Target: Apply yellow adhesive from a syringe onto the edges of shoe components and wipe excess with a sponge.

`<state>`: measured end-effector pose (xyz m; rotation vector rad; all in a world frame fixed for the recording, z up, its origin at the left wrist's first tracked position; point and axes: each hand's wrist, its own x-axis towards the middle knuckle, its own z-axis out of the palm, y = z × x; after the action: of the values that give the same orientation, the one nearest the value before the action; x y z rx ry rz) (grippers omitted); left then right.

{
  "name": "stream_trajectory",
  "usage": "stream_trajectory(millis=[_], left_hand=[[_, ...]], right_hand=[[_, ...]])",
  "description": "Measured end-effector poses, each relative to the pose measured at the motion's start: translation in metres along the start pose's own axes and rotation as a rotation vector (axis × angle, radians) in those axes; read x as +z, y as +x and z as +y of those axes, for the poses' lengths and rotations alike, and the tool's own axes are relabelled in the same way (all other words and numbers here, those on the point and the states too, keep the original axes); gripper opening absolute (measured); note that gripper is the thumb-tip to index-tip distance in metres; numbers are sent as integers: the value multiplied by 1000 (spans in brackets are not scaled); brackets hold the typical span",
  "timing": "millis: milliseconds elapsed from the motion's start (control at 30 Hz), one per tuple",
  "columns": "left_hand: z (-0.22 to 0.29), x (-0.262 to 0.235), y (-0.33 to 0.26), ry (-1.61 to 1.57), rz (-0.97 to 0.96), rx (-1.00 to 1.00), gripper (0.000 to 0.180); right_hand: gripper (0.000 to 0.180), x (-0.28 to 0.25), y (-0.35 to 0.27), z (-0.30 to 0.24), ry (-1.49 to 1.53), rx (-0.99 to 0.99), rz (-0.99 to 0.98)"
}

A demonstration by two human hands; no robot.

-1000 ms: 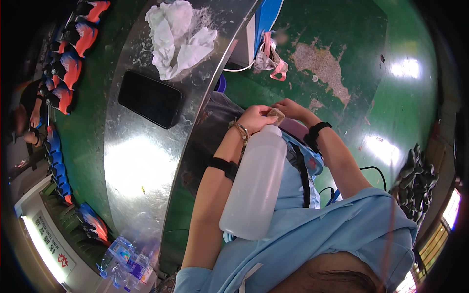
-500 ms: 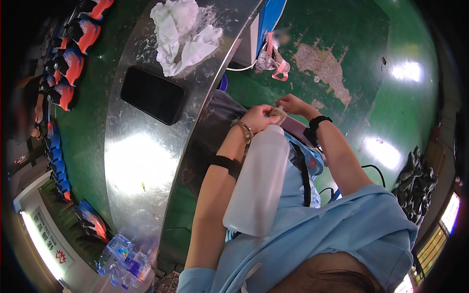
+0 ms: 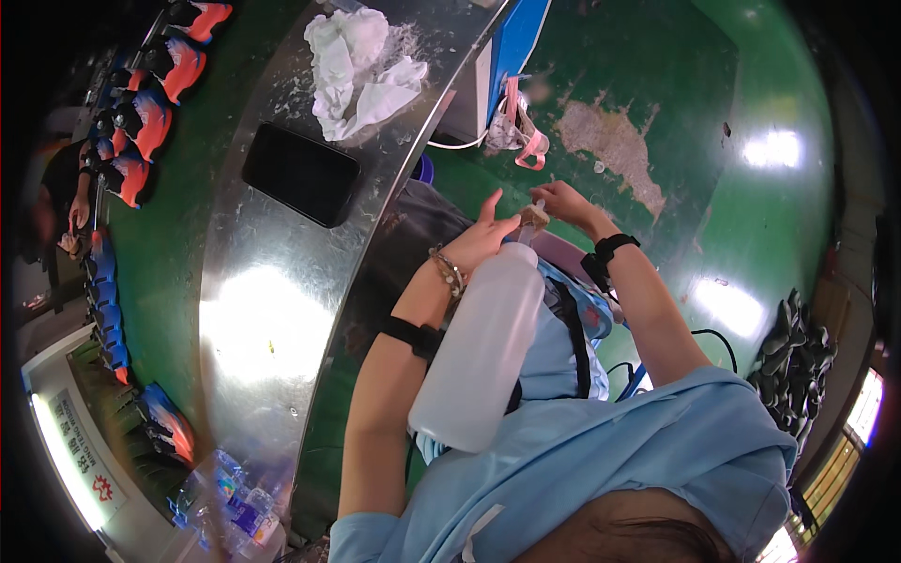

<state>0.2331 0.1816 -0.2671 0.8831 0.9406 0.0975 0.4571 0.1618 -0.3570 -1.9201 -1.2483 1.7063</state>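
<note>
A translucent white squeeze bottle [image 3: 479,347] lies slanted along my left forearm, over my light blue clothing. At its far end a small tan lump [image 3: 533,218] sits around or beside the narrow tip; which of the two I cannot tell. My left hand [image 3: 477,242] is open beside the tip, index finger raised and thumb stretched toward the lump. My right hand [image 3: 565,205] is closed on the lump's other side, fingers curled together. Whatever its fingertips pinch is too small to make out. Part of a pinkish surface [image 3: 558,251] shows beneath my right wrist.
To the left stands a metal table [image 3: 272,244] with a black phone [image 3: 300,175] and crumpled white paper [image 3: 361,80]. Plastic bottles [image 3: 230,507] are at its near end. Dark glove-like items [image 3: 796,361] are piled right. Shoe-shaped pieces [image 3: 145,127] line a rack at far left, near another person's hand [image 3: 79,211].
My left hand has let go of the tan lump and spread its fingers, drawing slightly left. The bottle has shifted a little left and nearer. My right hand stays nearly in place.
</note>
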Motion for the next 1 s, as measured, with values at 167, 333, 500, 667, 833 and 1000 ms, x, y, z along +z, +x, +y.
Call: stream_trajectory(millis=[167, 333, 500, 667, 833, 1000], left_hand=[[15, 11, -19, -110, -71, -125, 66], [48, 0, -47, -451, -217, 50, 69], [83, -1, -94, -458, -225, 110, 68], [84, 2, -119, -274, -253, 282, 66], [80, -13, -146, -275, -271, 369, 74], [93, -11, -173, -277, -211, 554, 107]], right_hand=[[31, -4, -14, -28, -106, -178, 47], [30, -24, -36, -82, 2, -260, 108], [27, -34, -67, -140, 89, -409, 166], [26, -28, -91, -177, -258, -594, 248], [15, -10, -96, -207, -474, -1219, 373], [9, -10, -111, -231, -655, -1380, 458]])
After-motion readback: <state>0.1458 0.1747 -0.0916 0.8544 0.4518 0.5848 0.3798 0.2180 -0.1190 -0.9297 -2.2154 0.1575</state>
